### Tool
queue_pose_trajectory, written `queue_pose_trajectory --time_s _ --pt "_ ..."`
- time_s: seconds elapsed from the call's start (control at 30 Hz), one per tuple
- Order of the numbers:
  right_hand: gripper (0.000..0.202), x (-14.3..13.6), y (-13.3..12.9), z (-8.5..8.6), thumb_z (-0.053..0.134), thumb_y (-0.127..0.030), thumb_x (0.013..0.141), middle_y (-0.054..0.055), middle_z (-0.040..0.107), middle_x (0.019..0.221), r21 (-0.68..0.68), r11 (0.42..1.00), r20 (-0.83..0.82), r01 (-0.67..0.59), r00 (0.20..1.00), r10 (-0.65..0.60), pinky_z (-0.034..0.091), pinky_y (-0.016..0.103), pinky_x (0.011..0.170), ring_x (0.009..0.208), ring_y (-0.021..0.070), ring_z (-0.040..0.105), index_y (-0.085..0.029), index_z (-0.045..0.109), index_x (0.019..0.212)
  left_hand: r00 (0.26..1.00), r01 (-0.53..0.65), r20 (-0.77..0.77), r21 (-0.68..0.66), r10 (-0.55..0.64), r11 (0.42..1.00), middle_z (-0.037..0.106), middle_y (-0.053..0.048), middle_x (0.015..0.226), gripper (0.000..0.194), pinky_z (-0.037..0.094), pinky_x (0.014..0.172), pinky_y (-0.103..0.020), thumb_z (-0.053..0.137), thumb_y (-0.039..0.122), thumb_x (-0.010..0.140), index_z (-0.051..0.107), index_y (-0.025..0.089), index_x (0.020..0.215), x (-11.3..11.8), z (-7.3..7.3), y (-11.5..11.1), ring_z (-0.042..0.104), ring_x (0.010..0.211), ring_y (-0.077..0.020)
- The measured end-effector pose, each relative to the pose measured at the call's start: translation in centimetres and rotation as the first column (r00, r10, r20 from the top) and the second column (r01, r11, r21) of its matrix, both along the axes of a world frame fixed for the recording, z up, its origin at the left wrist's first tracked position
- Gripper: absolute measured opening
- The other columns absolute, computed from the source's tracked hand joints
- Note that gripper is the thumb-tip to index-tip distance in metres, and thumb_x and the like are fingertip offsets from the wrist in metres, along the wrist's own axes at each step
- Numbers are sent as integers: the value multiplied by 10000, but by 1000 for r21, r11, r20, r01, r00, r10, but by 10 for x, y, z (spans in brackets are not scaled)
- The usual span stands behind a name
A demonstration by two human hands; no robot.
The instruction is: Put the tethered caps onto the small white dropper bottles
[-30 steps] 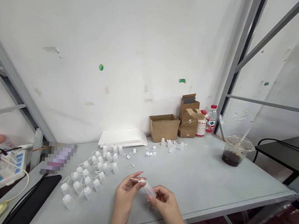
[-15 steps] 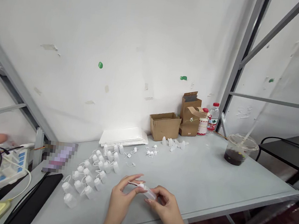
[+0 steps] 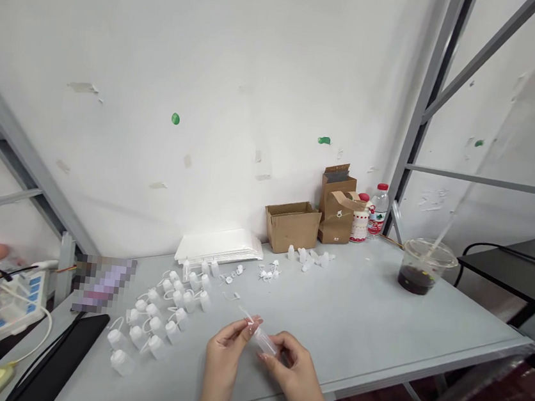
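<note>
My right hand [image 3: 291, 361] grips a small translucent plastic bottle [image 3: 265, 343] that lies tilted between both hands above the front of the table. At the bottle's top end my left hand [image 3: 230, 345] pinches the white cap [image 3: 252, 321], whose thin strap sticks out to the upper left. Several similar capped bottles [image 3: 154, 346] stand in loose rows left of my hands. Behind them lie several loose white caps [image 3: 269, 271], and several uncapped bottles [image 3: 309, 258] rest in front of the cardboard box.
An open cardboard box [image 3: 292, 229], a brown paper bag [image 3: 336, 215] and a red-capped water bottle [image 3: 379, 210] stand by the wall. White sheets [image 3: 221, 245] are stacked at the back. A lidded cup [image 3: 427, 267] is at right; a black case [image 3: 61, 357] and power strip [image 3: 24, 305] at left.
My left fingers have closed in on the cap and its strap now points more upward. The right hand keeps its hold on the bottle. The view has shifted slightly.
</note>
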State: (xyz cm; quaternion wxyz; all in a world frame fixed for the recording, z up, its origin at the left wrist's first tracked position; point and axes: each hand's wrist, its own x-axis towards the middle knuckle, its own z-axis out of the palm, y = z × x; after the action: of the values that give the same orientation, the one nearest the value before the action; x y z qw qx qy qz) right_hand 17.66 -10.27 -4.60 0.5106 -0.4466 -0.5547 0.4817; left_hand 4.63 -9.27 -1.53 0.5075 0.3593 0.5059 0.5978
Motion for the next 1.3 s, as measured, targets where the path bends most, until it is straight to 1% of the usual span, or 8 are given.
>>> queue_pose_trajectory --time_s 0.27,0.47,0.6,0.8,0.97,1.07,1.2,1.3 --pt "415 1 5 6 466 -527 796 -63 390 465 -58 972 -121 -226 968 218 275 221 454 428 85 336 -143 592 702 994 53 91 22 -55 998 725 -125 859 313 465 853 -378 744 372 539 716 136 742 0 -3 0 639 902 -278" --pt "431 -2 11 -4 541 -529 755 -80 417 522 -60 987 -197 -147 971 133 306 205 459 448 86 372 -166 510 985 992 -50 116 -4 50 999 720 -108 907 300 475 843 -359 745 353 548 714 153 769 2 -11 0 627 934 -268" --pt "367 -4 7 -8 569 -531 735 -76 442 535 -56 987 -199 -149 970 136 308 187 441 439 71 385 -179 493 808 996 -15 82 5 15 1000 699 -115 977 301 431 913 -389 719 354 589 716 157 816 1 -14 0 593 1005 -277" --pt "511 -6 3 -3 295 -594 839 -79 390 352 -117 979 -117 -166 981 153 257 199 363 306 67 293 -166 510 661 992 42 -119 122 -28 992 534 -106 1257 202 391 952 -371 694 363 619 721 176 690 -8 -6 -3 496 1129 -298" --pt "429 -4 5 -2 507 -535 777 -54 514 541 -44 987 -189 -155 971 144 394 226 491 472 110 492 -169 497 1001 992 32 -122 72 -23 997 597 -110 1183 231 393 949 -368 684 374 630 718 170 732 -9 -5 -3 505 1122 -284" --pt "373 -4 5 -3 546 -522 756 -50 531 555 -36 987 -212 -158 966 147 396 224 496 482 105 498 -182 486 898 998 16 -67 37 -13 999 626 -124 1136 253 411 928 -381 695 382 612 718 158 727 -9 -6 -3 539 1079 -291" --pt "420 -6 4 -4 352 -545 847 -73 454 396 -98 980 -111 -172 981 161 294 195 384 332 64 351 -176 468 685 998 46 -33 48 -45 998 651 -135 1087 243 392 946 -400 708 372 595 714 154 702 -10 -3 -5 538 1083 -298" --pt "426 -6 4 -3 367 -539 843 -61 470 420 -79 982 -117 -170 980 160 321 207 403 356 76 390 -156 519 736 999 30 -14 56 -29 998 675 -127 1038 244 385 955 -405 717 366 579 708 158 707 -10 2 -6 552 1069 -293"
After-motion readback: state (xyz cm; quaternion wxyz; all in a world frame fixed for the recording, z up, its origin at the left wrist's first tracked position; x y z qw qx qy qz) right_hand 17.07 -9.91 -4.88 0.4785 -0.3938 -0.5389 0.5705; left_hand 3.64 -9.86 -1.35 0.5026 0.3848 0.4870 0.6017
